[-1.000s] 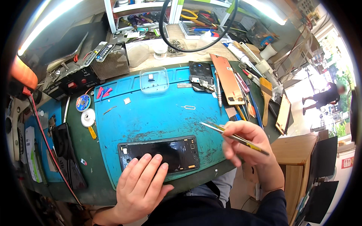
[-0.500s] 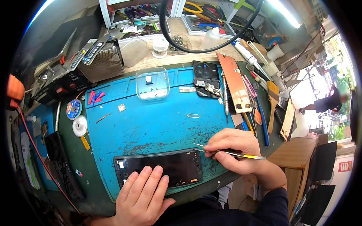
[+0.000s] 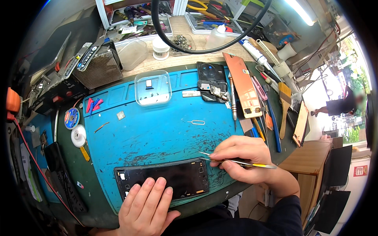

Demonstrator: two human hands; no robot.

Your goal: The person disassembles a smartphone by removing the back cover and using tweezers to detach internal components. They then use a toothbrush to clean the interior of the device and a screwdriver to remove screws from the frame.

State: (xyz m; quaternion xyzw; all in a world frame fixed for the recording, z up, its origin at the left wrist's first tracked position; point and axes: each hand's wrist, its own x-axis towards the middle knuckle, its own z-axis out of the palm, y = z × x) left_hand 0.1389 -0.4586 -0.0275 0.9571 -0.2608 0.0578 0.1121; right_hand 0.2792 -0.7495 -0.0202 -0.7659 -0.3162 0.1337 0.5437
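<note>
A black phone screen assembly [image 3: 179, 179] in a thin frame lies on the blue work mat [image 3: 145, 133] near the front edge. Fingers stretched out, my left hand [image 3: 147, 206] rests flat across its lower left part and covers some of it. My right hand [image 3: 246, 159] pinches metal tweezers [image 3: 264, 166] with a yellow patch near the back end. The tweezer tips are apart and point left, at the assembly's far right corner. Whether a tip touches the frame I cannot tell.
On the mat are a clear tray [image 3: 153, 98] with small parts, a SIM pin [image 3: 196, 122] and an opened phone body [image 3: 212, 80]. A screwdriver [image 3: 234, 102], a copper-coloured panel [image 3: 244, 86] and a brush [image 3: 284, 100] lie right. A black cable loop [image 3: 189, 51] hangs above.
The whole view has shifted slightly. My left hand stays flat on the screen assembly, and my right hand keeps the tweezers at the same corner.
</note>
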